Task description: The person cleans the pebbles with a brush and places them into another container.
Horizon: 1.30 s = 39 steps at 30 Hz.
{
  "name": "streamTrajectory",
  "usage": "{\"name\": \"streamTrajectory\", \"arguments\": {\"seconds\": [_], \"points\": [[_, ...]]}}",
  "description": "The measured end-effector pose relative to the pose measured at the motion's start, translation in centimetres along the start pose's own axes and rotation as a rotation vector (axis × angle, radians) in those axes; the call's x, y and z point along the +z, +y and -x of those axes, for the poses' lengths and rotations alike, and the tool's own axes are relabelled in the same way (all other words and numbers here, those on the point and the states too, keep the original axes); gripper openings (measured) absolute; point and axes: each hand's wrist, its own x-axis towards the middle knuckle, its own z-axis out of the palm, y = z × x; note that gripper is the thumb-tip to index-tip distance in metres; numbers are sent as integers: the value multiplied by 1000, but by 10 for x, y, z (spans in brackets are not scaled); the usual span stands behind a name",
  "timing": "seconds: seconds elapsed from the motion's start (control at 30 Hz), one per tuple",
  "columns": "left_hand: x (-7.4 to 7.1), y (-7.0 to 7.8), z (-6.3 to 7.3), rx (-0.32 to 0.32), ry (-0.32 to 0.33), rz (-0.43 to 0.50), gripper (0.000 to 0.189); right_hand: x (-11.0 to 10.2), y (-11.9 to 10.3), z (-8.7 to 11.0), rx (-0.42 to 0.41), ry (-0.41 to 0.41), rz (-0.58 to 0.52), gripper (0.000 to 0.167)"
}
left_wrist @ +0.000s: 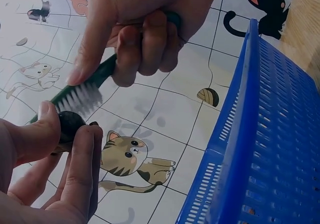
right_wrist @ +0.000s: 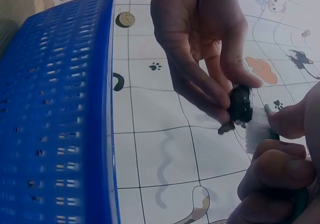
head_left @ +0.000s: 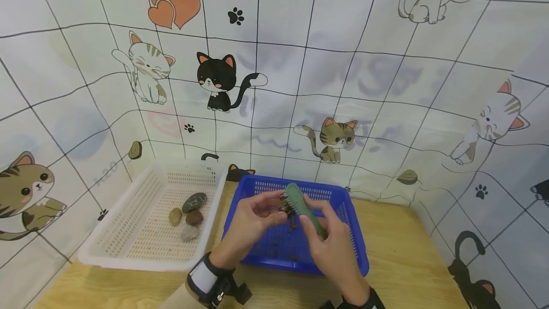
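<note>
My left hand (head_left: 249, 221) pinches a dark, shiny stone (left_wrist: 71, 125) between thumb and fingertips. Brown bits cling to the stone's lower side in the right wrist view (right_wrist: 227, 128). In my right hand (head_left: 332, 240) is a green-handled brush (head_left: 295, 197), its fingers curled round the handle and the thumb laid along it. The brush's white bristles (right_wrist: 257, 131) are right at the stone; whether they touch it is hard to tell. Both hands are above a blue plastic basket (head_left: 361, 247), with brown crumbs (head_left: 293, 257) on its floor.
To the left stands a white plastic basket (head_left: 147, 263) with several stones, among them a dark streaked stone (head_left: 194, 202) and a reddish-brown stone (head_left: 194, 218). Both baskets sit on a wooden table (head_left: 399, 252). Behind hangs a cat-printed cloth (head_left: 279, 70).
</note>
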Motion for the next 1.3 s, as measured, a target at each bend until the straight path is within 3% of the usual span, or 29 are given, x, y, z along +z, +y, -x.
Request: {"name": "streamTrajectory", "arguments": {"seconds": [0.23, 0.37, 0.57, 0.87, 1.13, 1.3], "points": [[-5, 2, -2, 19, 51, 19, 56, -1, -2, 1, -33, -68, -27, 40], [-6, 2, -2, 3, 10, -11, 55, 2, -4, 2, -70, -79, -25, 41], [-5, 2, 0, -6, -49, -20, 55, -1, -3, -1, -10, -19, -22, 40], [-8, 1, -2, 25, 24, 7, 55, -1, -4, 1, -12, -90, -48, 39], [-3, 2, 0, 15, -89, -27, 54, -2, -2, 0, 28, -39, -48, 38], [-5, 2, 0, 11, -24, 28, 56, -5, -1, -1, 58, -53, -79, 35]]}}
